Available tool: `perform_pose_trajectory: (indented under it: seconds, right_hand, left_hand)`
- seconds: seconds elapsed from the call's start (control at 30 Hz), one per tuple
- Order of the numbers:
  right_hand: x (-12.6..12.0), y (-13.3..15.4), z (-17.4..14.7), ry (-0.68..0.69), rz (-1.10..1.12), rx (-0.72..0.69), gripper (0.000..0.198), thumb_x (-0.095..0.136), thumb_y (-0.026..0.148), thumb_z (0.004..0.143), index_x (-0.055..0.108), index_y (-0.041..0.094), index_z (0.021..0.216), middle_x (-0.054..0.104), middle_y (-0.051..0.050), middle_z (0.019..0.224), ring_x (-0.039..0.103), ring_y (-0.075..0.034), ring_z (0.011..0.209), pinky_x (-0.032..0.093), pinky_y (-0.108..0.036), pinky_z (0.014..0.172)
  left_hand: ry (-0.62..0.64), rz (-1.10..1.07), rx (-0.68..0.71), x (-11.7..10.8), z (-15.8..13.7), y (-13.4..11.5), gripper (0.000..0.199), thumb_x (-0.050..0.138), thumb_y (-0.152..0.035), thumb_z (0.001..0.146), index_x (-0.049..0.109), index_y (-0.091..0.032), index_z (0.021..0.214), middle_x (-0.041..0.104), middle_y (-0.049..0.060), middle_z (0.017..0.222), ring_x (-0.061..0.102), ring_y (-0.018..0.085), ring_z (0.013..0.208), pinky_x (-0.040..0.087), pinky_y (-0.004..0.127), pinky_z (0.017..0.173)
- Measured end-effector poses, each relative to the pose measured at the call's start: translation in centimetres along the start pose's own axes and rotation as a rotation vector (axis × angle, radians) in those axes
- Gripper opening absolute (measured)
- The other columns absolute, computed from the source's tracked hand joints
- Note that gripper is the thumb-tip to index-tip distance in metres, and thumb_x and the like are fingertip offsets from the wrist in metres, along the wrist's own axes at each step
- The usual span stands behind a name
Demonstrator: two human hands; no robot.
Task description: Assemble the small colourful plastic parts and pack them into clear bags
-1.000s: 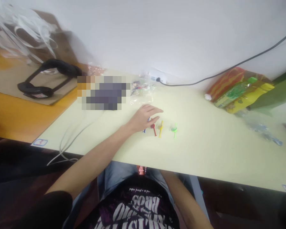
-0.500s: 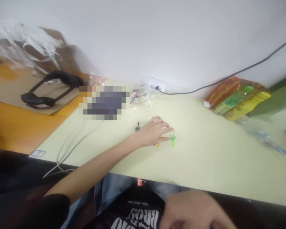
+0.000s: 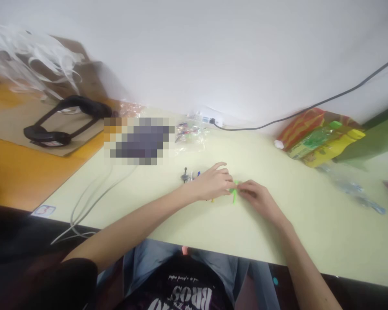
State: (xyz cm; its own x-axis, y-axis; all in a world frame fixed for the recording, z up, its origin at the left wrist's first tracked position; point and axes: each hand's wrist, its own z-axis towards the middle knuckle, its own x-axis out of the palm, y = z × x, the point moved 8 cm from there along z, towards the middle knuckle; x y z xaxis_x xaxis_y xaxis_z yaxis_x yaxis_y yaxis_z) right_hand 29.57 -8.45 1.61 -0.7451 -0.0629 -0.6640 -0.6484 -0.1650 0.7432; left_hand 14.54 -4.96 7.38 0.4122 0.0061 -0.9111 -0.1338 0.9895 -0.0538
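Note:
A small bright green plastic piece [image 3: 234, 198] stands on the pale table between my two hands. From its left side, my left hand [image 3: 215, 184] pinches it with the thumb and bent fingers. My right hand [image 3: 257, 196] closes its fingertips on the right side of the same piece. The fingers hide most of its upper part. Left of my left hand sits a dark little plastic piece [image 3: 184, 176] with an arrow-shaped tip. A blue-tipped piece [image 3: 198, 174] and a yellow bit [image 3: 213, 200] peek out around the left hand.
Behind lie a clear plastic bag of small coloured parts [image 3: 190, 132] and a power strip [image 3: 210, 118]. A pixelated dark object [image 3: 142, 140] and cables [image 3: 93, 196] are left. Snack bags [image 3: 331, 148] and a green-capped bottle [image 3: 320, 135] stand right.
My right hand has come up from the bottom edge to the green piece, meeting the left hand there. The left hand has barely shifted.

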Motion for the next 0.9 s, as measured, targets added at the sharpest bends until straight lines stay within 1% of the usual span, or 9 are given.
perform_pose_trajectory:
  seconds: [0.1, 0.17, 0.23, 0.3, 0.43, 0.57, 0.67, 0.77, 0.9]
  right_hand:
    - [0.2, -0.2, 0.0, -0.002, -0.013, -0.008, 0.026, 0.062, 0.043, 0.095, 0.079, 0.027, 0.106, 0.071, -0.009, 0.107, 0.069, -0.024, 0.09, 0.053, -0.038, 0.079]
    - [0.4, -0.2, 0.2, -0.015, -0.02, -0.01, 0.025, 0.063, 0.044, 0.094, 0.08, 0.026, 0.099, 0.072, -0.008, 0.104, 0.069, -0.024, 0.089, 0.053, -0.038, 0.079]
    - [0.6, -0.3, 0.6, -0.017, -0.02, -0.01, 0.025, 0.064, 0.044, 0.094, 0.079, 0.024, 0.091, 0.073, -0.008, 0.099, 0.068, -0.024, 0.087, 0.052, -0.037, 0.077]
    - [0.6, -0.5, 1.0, -0.02, -0.023, 0.01, 0.025, 0.066, 0.045, 0.092, 0.076, 0.023, 0.089, 0.073, -0.007, 0.093, 0.066, -0.023, 0.081, 0.05, -0.036, 0.073]
    - [0.0, -0.7, 2.0, -0.022, -0.037, 0.066, 0.027, 0.07, 0.046, 0.087, 0.075, 0.021, 0.094, 0.071, -0.005, 0.085, 0.061, -0.02, 0.074, 0.047, -0.034, 0.07]
    - [-0.2, 0.0, 2.9, 0.038, -0.079, 0.006, 0.024, 0.068, 0.044, 0.088, 0.075, 0.02, 0.085, 0.07, -0.006, 0.092, 0.062, -0.021, 0.083, 0.048, -0.035, 0.077]
    - [-0.2, 0.1, 3.1, 0.014, -0.134, -0.017, 0.023, 0.065, 0.041, 0.09, 0.073, 0.02, 0.085, 0.067, -0.006, 0.09, 0.06, -0.02, 0.079, 0.047, -0.034, 0.075]
    - [-0.4, -0.1, 2.9, -0.066, -0.178, -0.044, 0.019, 0.061, 0.036, 0.091, 0.069, 0.021, 0.084, 0.065, -0.006, 0.088, 0.059, -0.021, 0.081, 0.046, -0.035, 0.076]
    - [-2.2, 0.0, 2.3, -0.275, -0.209, -0.062, 0.018, 0.056, 0.036, 0.093, 0.066, 0.022, 0.085, 0.066, -0.007, 0.089, 0.058, -0.024, 0.088, 0.044, -0.037, 0.082]
  left_hand:
    - [-0.162, -0.062, -0.052, -2.7, -1.5, 1.3, 0.017, 0.061, -0.031, 0.1, 0.071, -0.024, 0.112, 0.075, 0.005, 0.104, 0.067, 0.019, 0.1, 0.041, 0.044, 0.114]
    - [-0.296, -0.056, -0.1, -4.2, -2.8, 2.2, 0.017, 0.061, -0.03, 0.099, 0.069, -0.023, 0.112, 0.075, 0.006, 0.107, 0.067, 0.02, 0.104, 0.046, 0.045, 0.109]
    - [-0.426, -0.038, -0.137, -5.3, -4.1, 2.7, 0.018, 0.065, -0.031, 0.097, 0.067, -0.023, 0.113, 0.074, 0.007, 0.112, 0.066, 0.022, 0.11, 0.048, 0.046, 0.106]
    - [-0.494, -0.035, -0.127, -5.7, -5.1, 2.6, 0.021, 0.067, -0.032, 0.096, 0.065, -0.023, 0.116, 0.074, 0.007, 0.116, 0.065, 0.023, 0.114, 0.048, 0.047, 0.107]
    - [-0.518, -0.035, -0.099, -5.7, -5.8, 1.9, 0.021, 0.066, -0.032, 0.098, 0.064, -0.024, 0.117, 0.076, 0.005, 0.114, 0.068, 0.021, 0.11, 0.047, 0.047, 0.111]
    - [-0.52, -0.067, -0.245, -5.6, -6.1, 3.2, 0.019, 0.063, -0.035, 0.099, 0.067, -0.023, 0.113, 0.076, 0.006, 0.109, 0.066, 0.023, 0.109, 0.048, 0.045, 0.108]
    - [-0.531, -0.064, -0.311, -5.6, -6.6, 4.1, 0.021, 0.062, -0.034, 0.099, 0.068, -0.023, 0.116, 0.076, 0.007, 0.111, 0.065, 0.024, 0.111, 0.046, 0.047, 0.11]
    - [-0.577, -0.026, -0.324, -6.3, -7.1, 4.4, 0.022, 0.064, -0.031, 0.097, 0.069, -0.025, 0.118, 0.075, 0.007, 0.114, 0.064, 0.024, 0.113, 0.043, 0.049, 0.114]
    - [-0.663, -0.113, -0.377, -7.0, -7.5, 4.5, 0.021, 0.065, -0.03, 0.097, 0.069, -0.023, 0.116, 0.073, 0.008, 0.115, 0.064, 0.023, 0.114, 0.047, 0.046, 0.11]
